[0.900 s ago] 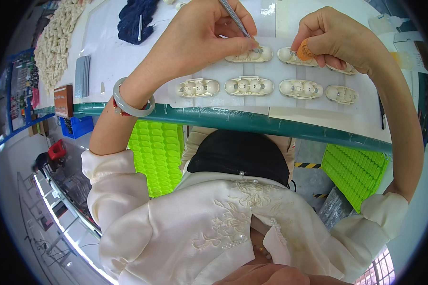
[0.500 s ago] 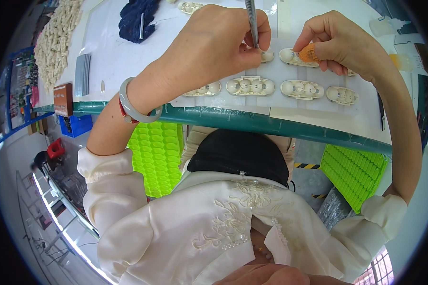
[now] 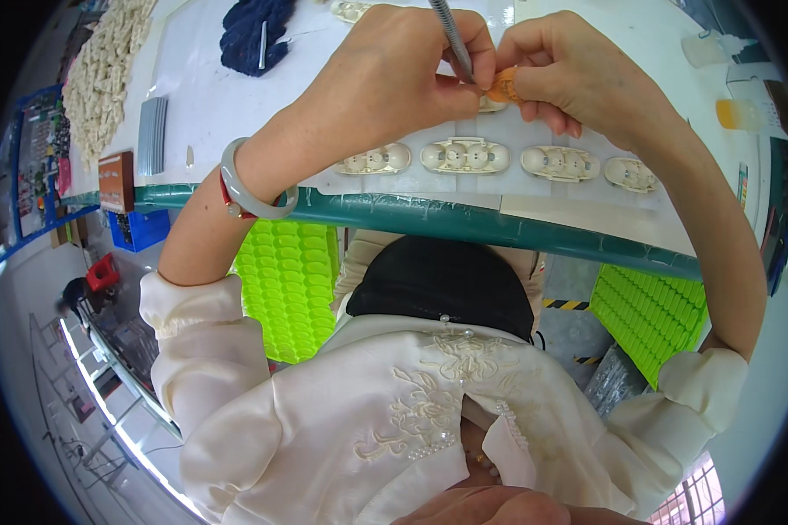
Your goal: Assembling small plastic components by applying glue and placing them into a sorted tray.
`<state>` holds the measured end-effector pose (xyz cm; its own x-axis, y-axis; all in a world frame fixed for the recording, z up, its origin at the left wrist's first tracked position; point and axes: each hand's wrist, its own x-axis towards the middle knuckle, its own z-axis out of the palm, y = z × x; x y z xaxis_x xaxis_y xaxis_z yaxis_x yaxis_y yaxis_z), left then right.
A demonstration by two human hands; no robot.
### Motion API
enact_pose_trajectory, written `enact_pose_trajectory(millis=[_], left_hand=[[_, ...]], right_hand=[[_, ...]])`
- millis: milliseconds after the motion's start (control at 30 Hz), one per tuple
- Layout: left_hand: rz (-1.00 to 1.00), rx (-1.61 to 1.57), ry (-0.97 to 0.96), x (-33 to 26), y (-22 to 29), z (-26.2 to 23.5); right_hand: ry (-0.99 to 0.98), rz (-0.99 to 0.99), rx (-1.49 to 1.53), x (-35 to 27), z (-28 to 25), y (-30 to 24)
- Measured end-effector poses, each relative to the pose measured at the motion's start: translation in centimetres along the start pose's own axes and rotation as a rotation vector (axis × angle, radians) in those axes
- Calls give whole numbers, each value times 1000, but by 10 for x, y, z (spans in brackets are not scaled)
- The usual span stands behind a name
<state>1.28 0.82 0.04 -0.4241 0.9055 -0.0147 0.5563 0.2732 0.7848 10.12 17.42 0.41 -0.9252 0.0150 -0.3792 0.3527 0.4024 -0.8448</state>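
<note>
Left hand [image 3: 385,83] grips a thin grey metal tool [image 3: 451,35]; right hand [image 3: 578,74] pinches a small orange piece [image 3: 503,87], top centre. Likely mid-fitting at a cream moulded part [image 3: 490,105]; next calls for steady tip alignment.

The hands hide most of the small orange piece [image 3: 503,86].

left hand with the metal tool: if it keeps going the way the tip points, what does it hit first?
Likely the small orange piece pinched in the right hand: the metal tool in the left hand angles down at it. Contact unclear.
</note>
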Motion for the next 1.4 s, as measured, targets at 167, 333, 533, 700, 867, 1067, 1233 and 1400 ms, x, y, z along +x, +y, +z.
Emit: enact_pose_trajectory(millis=[167,333,533,700,867,1067,1233,1400], left_hand=[[85,67,-3,-1,-2,2],[103,14,-53,6,2,-11],[41,-97,-61,6,4,-10],[61,-52,-47,5,8,-9],[57,-109,-84,4,3,-9],[-75,-258,-139,9,-8,-16],[-335,-526,136,32,-22,-39],[-278,-453,-17,47,-13,-43]], right_hand=[[-86,124,28,1,-10,-19],[-178,226,-65,3,-16,-39],[-331,213,-144,7,-28,-46],[-241,314,-151,9,-22,-40],[-243,307,-161,9,-20,-41],[-188,296,-224,6,-13,-50],[-172,273,-377,7,-12,-66],[-313,262,-539,12,-20,-75]])
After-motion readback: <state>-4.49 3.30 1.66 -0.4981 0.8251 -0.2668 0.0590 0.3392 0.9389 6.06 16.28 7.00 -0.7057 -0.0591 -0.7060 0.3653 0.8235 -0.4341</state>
